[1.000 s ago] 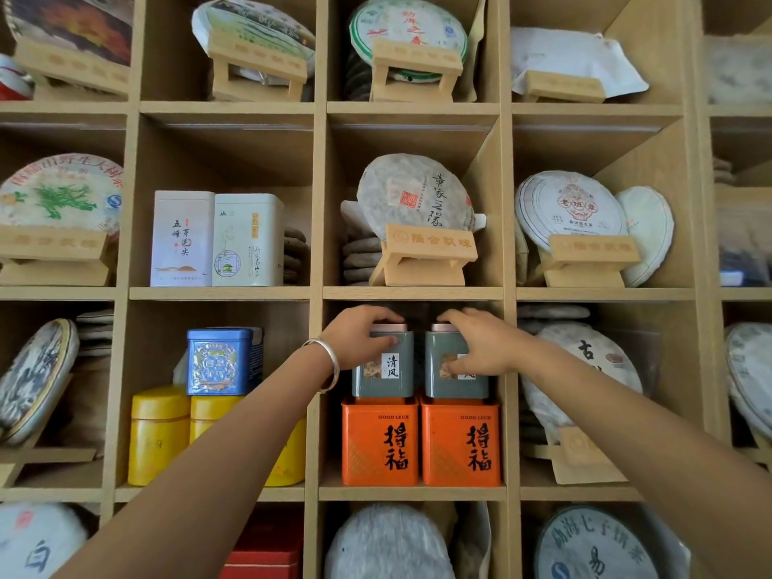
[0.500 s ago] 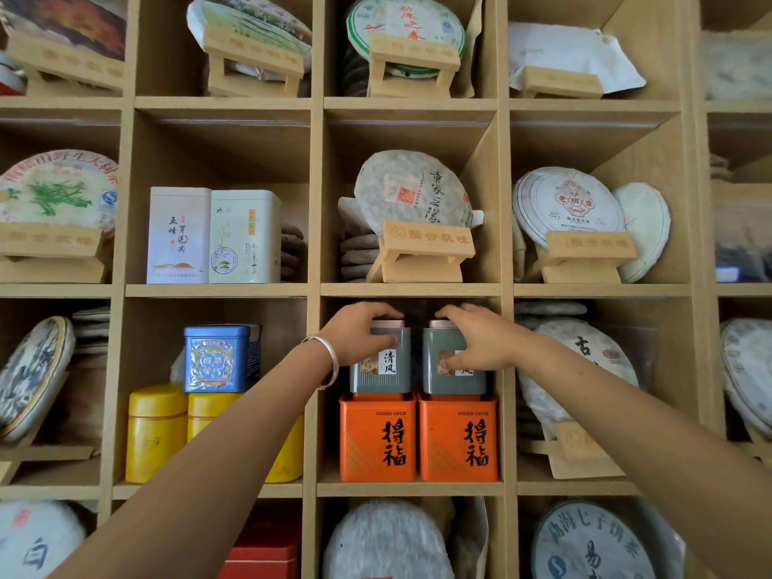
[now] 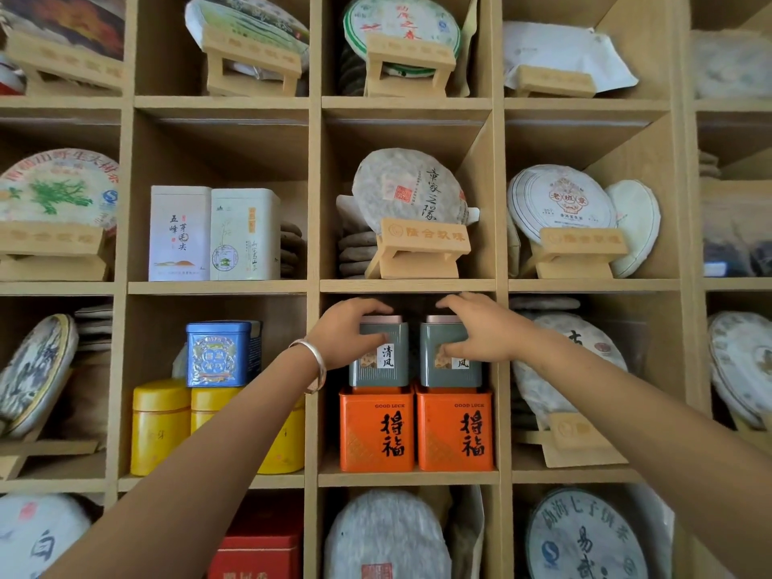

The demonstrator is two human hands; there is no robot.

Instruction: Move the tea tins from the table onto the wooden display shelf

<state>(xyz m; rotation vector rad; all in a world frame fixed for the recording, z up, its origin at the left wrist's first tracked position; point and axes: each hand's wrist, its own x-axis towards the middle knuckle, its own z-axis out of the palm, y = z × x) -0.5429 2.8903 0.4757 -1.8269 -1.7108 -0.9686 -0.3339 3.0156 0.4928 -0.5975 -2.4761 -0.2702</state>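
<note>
Two grey-green tea tins stand side by side in the middle cubby of the wooden display shelf (image 3: 407,285). Each sits on top of an orange tin. My left hand (image 3: 346,332), with a silver bracelet on the wrist, is wrapped over the left grey tin (image 3: 382,365), thumb on its front and fingers curled over the lid. My right hand (image 3: 480,332) grips the right grey tin (image 3: 453,371) the same way. The left orange tin (image 3: 376,432) and the right orange tin (image 3: 455,432) fill the cubby floor.
The cubby to the left holds a blue tin (image 3: 221,353) on yellow canisters (image 3: 161,424). Above that stand two white tea boxes (image 3: 213,234). Round tea cakes on wooden stands (image 3: 417,248) fill the other cubbies. A red box (image 3: 257,553) sits below.
Both hands stay on the two grey tins, and their fingers have spread slightly over the lids. The view has shifted down a little.
</note>
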